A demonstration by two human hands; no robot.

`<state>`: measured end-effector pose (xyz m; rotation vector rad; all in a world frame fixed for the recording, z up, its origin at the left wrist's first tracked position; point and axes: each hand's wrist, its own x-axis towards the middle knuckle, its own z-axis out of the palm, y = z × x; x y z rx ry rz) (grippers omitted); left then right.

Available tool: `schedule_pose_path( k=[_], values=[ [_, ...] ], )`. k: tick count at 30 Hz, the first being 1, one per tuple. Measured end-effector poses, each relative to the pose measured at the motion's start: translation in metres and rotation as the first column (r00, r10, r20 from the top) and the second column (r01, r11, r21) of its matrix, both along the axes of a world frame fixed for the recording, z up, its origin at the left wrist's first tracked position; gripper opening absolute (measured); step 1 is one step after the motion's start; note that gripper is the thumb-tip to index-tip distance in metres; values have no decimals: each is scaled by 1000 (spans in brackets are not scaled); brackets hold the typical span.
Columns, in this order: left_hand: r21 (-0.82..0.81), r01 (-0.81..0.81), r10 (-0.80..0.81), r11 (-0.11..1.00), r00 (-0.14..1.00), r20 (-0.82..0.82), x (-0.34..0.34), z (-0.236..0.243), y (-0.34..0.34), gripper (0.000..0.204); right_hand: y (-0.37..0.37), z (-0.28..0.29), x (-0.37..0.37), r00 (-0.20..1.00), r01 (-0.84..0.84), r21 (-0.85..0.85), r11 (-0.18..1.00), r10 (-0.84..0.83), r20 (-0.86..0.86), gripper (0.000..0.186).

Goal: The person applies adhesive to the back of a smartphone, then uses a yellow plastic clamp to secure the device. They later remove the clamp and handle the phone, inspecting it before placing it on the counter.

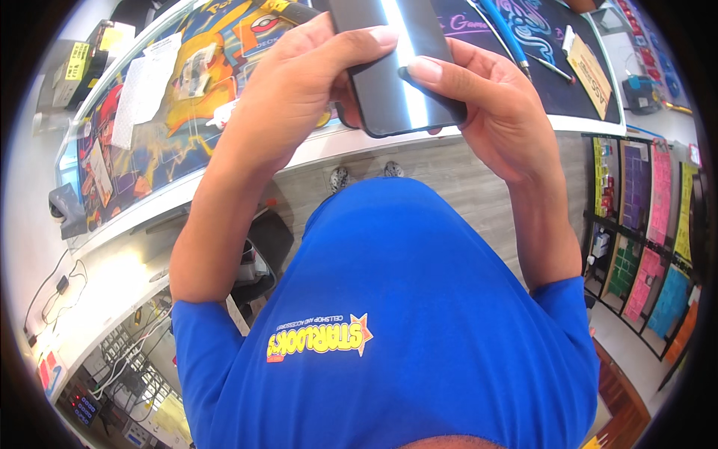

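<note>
White counter (314,153) bears colourful mat (149,142), dark mat (568,97), papers (146,90)

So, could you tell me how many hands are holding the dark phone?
2: the left hand grips the dark phone on its left edge, the right hand on its right.

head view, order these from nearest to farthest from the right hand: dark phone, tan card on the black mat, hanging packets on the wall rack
1. dark phone: held in the right hand, at top centre.
2. tan card: on the black mat, to the right.
3. hanging packets: wall rack, far right.
</note>
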<state>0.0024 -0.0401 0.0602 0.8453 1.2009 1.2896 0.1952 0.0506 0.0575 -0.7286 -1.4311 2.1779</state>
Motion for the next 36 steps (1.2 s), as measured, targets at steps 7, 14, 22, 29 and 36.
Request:
schedule_pose_path(
  k=[7, 14, 22, 29, 36],
  values=[
    [51, -34, 30, 998, 997, 74, 4, 2, -2, 39, 0, 12, 6, 997, -79, 20, 997, 79, -18, 41],
    [40, -51, 51, 998, 999, 0, 18, 5, 1, 42, 7, 14, 17, 993, -114, 18, 993, 114, -6, 38],
    [23, -57, 55, 998, 995, 78, 28, 9, 14, 36, 22, 20, 31, 980, -184, 7, 983, 184, -78, 45],
    [177, -298, 298, 938, 954, 28, 59, 18, -30, 38, 1, 24, 33, 967, -254, 21, 967, 254, -16, 38],
    [97, -834, 835, 544, 549, 35, 97, -33, -168, 34, -68, -26, -9, 766, -641, 226, 734, 633, 115, 67]
  ],
)
